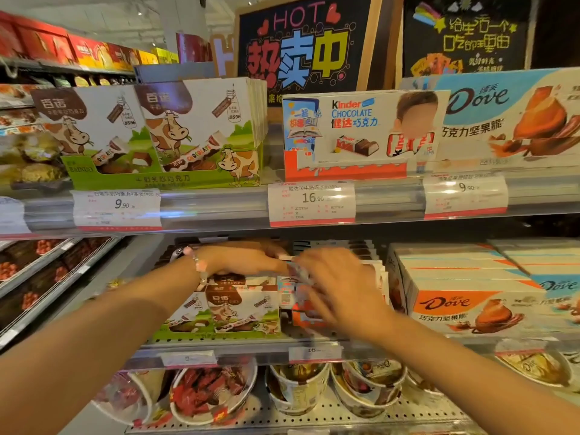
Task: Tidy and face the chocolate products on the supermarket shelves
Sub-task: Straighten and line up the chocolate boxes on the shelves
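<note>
Two hands reach into the middle shelf (219, 342) of a chocolate display. The left hand (241, 257) lies flat, fingers extended, on top of the cow-printed chocolate boxes (226, 306) stacked there, a beaded bracelet (201, 265) on its wrist. The right hand (339, 284) is blurred; its fingers spread over the Kinder boxes (290, 293) just beside the cow boxes, and whether it grips one or only touches them I cannot tell. Those Kinder boxes stand on edge with their narrow ends toward the aisle, long axis running back into the shelf — their count is lost in the blur. To the right lie stacked Dove boxes (464, 306), flat, long axis along the shelf edge, printed fronts facing out. On the upper shelf (219, 211) stand two fronts of cow-printed display boxes (201, 130) side by side, one Kinder Chocolate box (361, 133) and one Dove box (514, 117), all upright with faces forward. Three price tags (312, 202) hang on the upper rail. Below, at least four round tubs (298, 390) of wrapped sweets sit on the bottom shelf. Two chalkboard signs (301, 42) stand behind the top row.
</note>
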The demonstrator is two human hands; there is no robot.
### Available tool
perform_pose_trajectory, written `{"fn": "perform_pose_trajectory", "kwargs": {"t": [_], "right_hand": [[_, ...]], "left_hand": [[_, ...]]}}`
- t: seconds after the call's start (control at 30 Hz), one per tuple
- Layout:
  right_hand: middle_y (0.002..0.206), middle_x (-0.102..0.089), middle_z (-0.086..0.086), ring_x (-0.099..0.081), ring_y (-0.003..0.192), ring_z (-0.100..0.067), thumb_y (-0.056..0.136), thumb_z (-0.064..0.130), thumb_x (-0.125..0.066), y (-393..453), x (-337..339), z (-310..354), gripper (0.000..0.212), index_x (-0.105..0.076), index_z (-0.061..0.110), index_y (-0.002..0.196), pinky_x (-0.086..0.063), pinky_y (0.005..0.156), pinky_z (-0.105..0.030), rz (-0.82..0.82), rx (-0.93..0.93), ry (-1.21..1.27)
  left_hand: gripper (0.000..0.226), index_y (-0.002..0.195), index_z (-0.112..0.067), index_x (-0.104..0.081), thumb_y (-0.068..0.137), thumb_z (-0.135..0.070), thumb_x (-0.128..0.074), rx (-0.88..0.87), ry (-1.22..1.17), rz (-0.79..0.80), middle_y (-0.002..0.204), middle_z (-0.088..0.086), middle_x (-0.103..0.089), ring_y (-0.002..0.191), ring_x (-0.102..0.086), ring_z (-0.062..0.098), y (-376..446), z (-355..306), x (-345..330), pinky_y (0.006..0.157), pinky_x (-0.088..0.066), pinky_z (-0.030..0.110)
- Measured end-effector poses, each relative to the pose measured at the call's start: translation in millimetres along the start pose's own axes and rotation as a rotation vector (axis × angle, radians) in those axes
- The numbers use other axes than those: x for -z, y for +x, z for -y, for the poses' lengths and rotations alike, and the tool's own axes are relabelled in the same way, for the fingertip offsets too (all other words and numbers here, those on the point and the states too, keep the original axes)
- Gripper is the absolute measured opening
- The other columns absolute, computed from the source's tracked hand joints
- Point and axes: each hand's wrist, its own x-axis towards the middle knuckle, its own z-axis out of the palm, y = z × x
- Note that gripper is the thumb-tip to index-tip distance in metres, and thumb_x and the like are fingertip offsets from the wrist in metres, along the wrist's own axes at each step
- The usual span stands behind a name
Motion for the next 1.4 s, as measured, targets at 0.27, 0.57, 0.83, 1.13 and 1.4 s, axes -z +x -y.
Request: {"fn": "perform_pose_trajectory", "kwargs": {"t": [0.27,0.57,0.83,1.13,1.4], "right_hand": [[0.115,-0.065,0.005,-0.062,0.097,-0.011,0.084,0.041,-0.063,-8,31,-60,0.041,-0.055,0.025,0.121,-0.051,0.073,-0.023,0.51,-0.314,0.024],[0.119,-0.063,0.006,-0.061,0.102,-0.014,0.083,0.043,-0.061,-16,27,-71,0.045,-0.053,0.028,0.125,-0.049,0.08,-0.028,0.504,-0.292,-0.064],[0.11,-0.063,0.001,-0.061,0.096,-0.018,0.087,0.037,-0.06,-12,21,-76,0.045,-0.049,0.021,0.127,-0.042,0.072,-0.024,0.563,-0.358,0.023],[0.143,-0.04,0.002,-0.051,0.116,-0.021,0.088,0.039,-0.058,-14,14,-79,0.053,-0.043,0.027,0.137,-0.044,0.091,-0.028,0.563,-0.329,-0.037],[0.136,-0.046,0.001,-0.052,0.115,-0.022,0.077,0.04,-0.07,-19,15,-77,0.08,-0.026,0.029,0.144,-0.05,0.088,-0.034,0.586,-0.236,-0.163]], "left_hand": [[0.046,0.116,-0.028,-0.06,0.081,-0.056,-0.052,-0.027,0.053,-0.065,0.116,-0.008,-0.064,0.106,-0.06,0.011,9,-18,-7,0.097,-0.046,0.039],[0.069,0.135,-0.026,-0.031,0.08,-0.015,-0.071,0.03,-0.007,0.087,0.118,-0.009,-0.056,0.097,-0.057,0.0,35,-38,-13,0.08,-0.049,0.01],[0.063,0.126,-0.014,-0.049,0.072,-0.027,-0.077,0.233,-0.145,0.277,0.119,0.007,-0.063,0.107,-0.062,0.019,55,-41,-11,0.096,-0.049,0.036],[0.037,0.114,-0.025,-0.054,0.081,-0.02,-0.07,0.179,-0.05,0.199,0.107,-0.008,-0.066,0.098,-0.062,0.005,53,-38,-22,0.089,-0.049,0.022],[0.051,0.133,-0.032,-0.04,0.087,-0.034,-0.062,0.003,0.161,0.08,0.119,-0.011,-0.063,0.104,-0.061,0.005,48,-37,-29,0.095,-0.049,0.032]]}}
